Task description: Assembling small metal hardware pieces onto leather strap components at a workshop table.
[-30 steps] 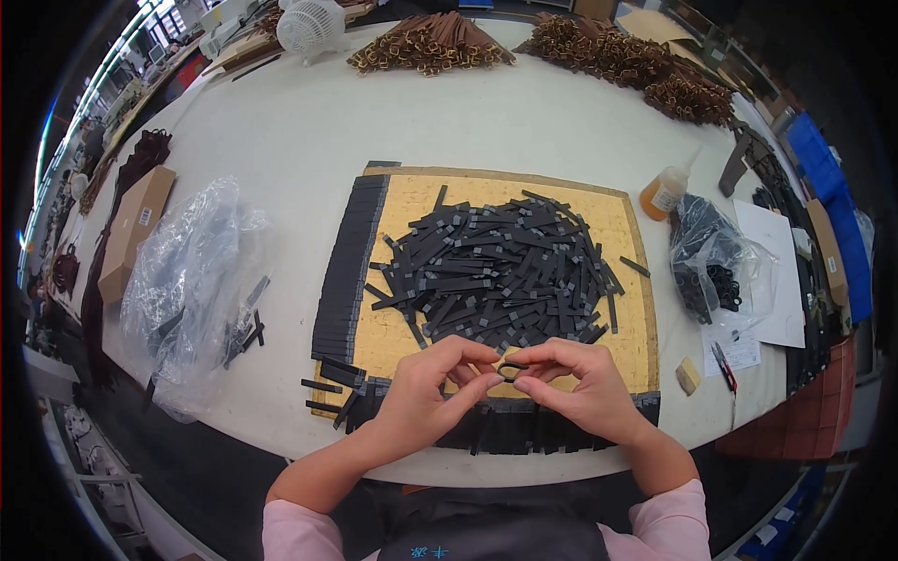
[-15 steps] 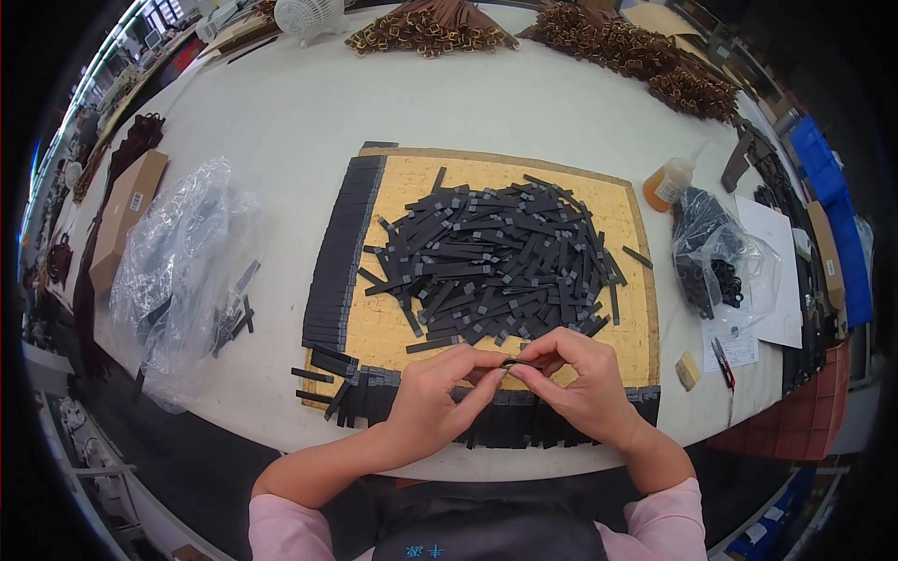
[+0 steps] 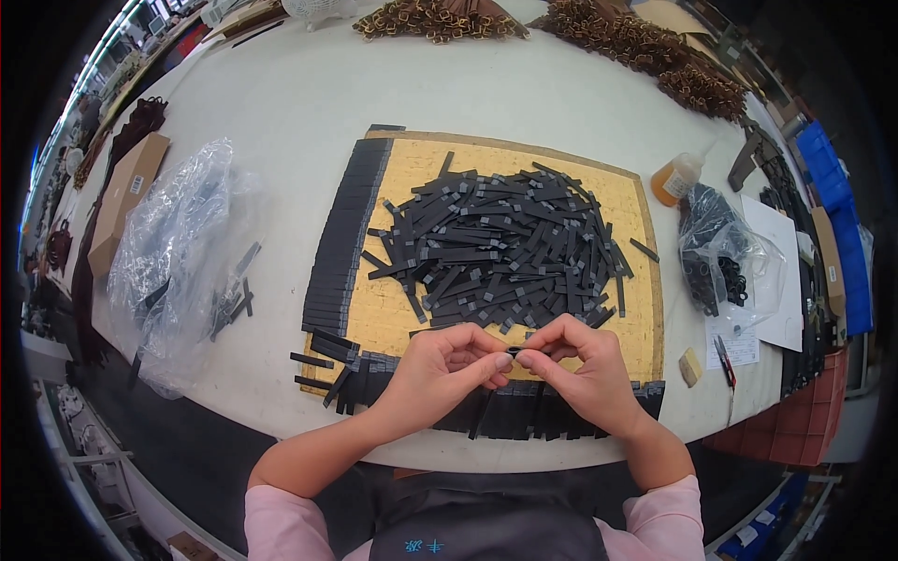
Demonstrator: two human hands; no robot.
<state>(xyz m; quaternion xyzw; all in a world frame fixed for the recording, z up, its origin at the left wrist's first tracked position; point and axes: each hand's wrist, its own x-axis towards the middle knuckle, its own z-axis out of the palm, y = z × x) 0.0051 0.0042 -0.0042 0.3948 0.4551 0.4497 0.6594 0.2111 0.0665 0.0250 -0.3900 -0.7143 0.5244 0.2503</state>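
Between my fingertips is a small black strip (image 3: 514,351), bent into a curve, most of it hidden by the fingers. My left hand (image 3: 447,367) pinches one end with thumb and forefinger, and my right hand (image 3: 582,369) pinches the other. Both hands are over the near part of a yellow board (image 3: 636,318). A loose pile of black strips (image 3: 505,243) with greyish ends lies on the board just beyond them. More strips are laid side by side in a row (image 3: 341,234) along the left edge and in another row (image 3: 505,411) along the near edge, partly beneath my hands.
A clear plastic bag (image 3: 182,271) and a cardboard box (image 3: 131,196) stand at left. On the right are a bottle of amber liquid (image 3: 675,182), a bag of black rings (image 3: 716,252), a yellowish block (image 3: 690,366) and red-handled snips (image 3: 725,360). Brown straps with buckles (image 3: 440,23) lie at the far edge.
The strip between my fingertips looks more curved than before. My hands keep their pinch, nearly in place, while the whole view has shifted slightly.
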